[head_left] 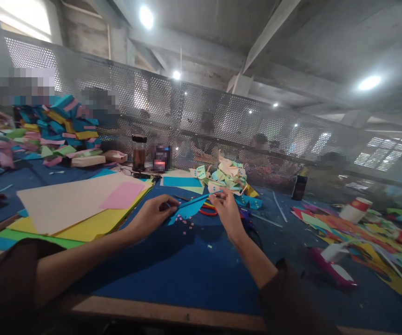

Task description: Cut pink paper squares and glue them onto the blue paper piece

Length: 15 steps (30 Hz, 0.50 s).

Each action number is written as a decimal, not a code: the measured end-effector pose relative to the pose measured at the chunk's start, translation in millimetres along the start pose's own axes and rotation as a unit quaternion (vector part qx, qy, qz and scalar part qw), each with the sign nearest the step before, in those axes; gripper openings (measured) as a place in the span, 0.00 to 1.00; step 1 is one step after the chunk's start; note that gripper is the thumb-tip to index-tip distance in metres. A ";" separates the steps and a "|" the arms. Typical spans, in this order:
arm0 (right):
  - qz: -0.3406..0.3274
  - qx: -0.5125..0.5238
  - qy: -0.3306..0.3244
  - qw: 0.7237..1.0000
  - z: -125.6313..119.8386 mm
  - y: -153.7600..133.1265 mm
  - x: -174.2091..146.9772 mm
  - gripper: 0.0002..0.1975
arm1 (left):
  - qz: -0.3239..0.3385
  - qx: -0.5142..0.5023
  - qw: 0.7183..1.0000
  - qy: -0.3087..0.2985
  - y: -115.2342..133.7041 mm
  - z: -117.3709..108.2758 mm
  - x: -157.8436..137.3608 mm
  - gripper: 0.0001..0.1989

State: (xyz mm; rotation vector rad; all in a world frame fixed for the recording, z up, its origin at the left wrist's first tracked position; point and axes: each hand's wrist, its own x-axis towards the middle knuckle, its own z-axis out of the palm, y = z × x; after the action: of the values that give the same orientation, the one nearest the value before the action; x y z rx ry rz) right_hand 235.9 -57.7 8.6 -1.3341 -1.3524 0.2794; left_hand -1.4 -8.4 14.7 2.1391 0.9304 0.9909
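Observation:
A piece of blue paper [190, 207] is stretched between my two hands, just above the blue table top [173, 270]. My left hand [157, 211] pinches its left end. The fingers of my right hand [226, 209] are closed on the upper right end. Small pink paper bits [186, 226] are scattered below the sheet. Just behind the paper, scissors with red handles [208, 210] lie partly covered. A heap of cut pale green and cream paper pieces with blue dots [227, 174] sits beyond my right hand.
Large cream, yellow and green sheets [78, 200] lie on the left. Folded paper pieces [61, 125] are piled behind them. A dark-lidded jar [139, 153] stands near the mesh partition [166, 107]. At right are a purple-and-white tool with a cable [333, 267] and coloured scraps [326, 223].

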 end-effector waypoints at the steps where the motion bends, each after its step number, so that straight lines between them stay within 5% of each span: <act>1: 0.007 0.013 -0.012 1.000 2.5 -1.0 -0.9 0.24 | 0.001 -0.006 1.000 0.001 -0.1 0.6 -0.3 0.11; 7: 0.045 0.024 -0.085 0.995 11.4 -11.3 -14.8 0.21 | 0.036 -0.004 0.999 0.003 2.1 5.3 -5.4 0.11; 15: 0.063 -0.007 -0.082 0.995 14.2 -14.8 -20.3 0.23 | 0.088 0.039 0.995 -0.018 6.0 8.6 -9.0 0.10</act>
State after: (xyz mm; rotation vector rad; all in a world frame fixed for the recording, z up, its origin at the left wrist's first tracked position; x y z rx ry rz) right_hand 210.7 -71.3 5.2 -1.4365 -1.4109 0.4745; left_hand 3.4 -20.8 11.0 2.3281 0.7866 1.0116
